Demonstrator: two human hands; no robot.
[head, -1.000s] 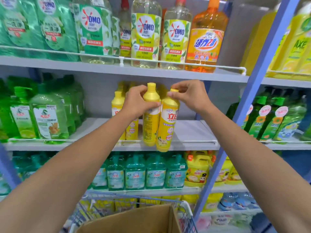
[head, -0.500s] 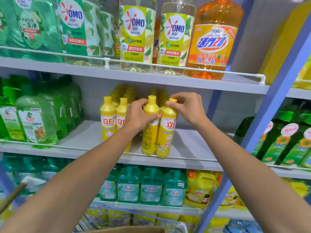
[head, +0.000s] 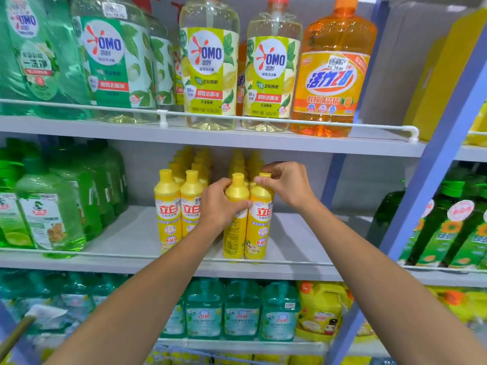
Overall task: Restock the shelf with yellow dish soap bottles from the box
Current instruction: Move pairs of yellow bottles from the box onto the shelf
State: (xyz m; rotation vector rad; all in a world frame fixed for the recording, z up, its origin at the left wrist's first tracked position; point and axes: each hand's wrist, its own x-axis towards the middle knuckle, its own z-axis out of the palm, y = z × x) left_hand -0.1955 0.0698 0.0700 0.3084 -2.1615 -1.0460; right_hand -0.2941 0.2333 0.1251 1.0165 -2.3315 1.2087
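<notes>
Left hand (head: 220,204), right hand (head: 286,185) grip slim glossy yellow bottles (head: 257,219).

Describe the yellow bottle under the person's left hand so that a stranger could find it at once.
Look at the middle shelf, below the big orange bottle. At its front edge stand four yellow bottles in a row; take the third from the left, the yellow bottle in the left hand's grip. Unlike its neighbours, it shows small print, not the red-lettered label.

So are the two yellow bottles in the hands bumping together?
Touching. The head view shows the left bottle and right bottle pressed side by side, with no gap between them.
</notes>
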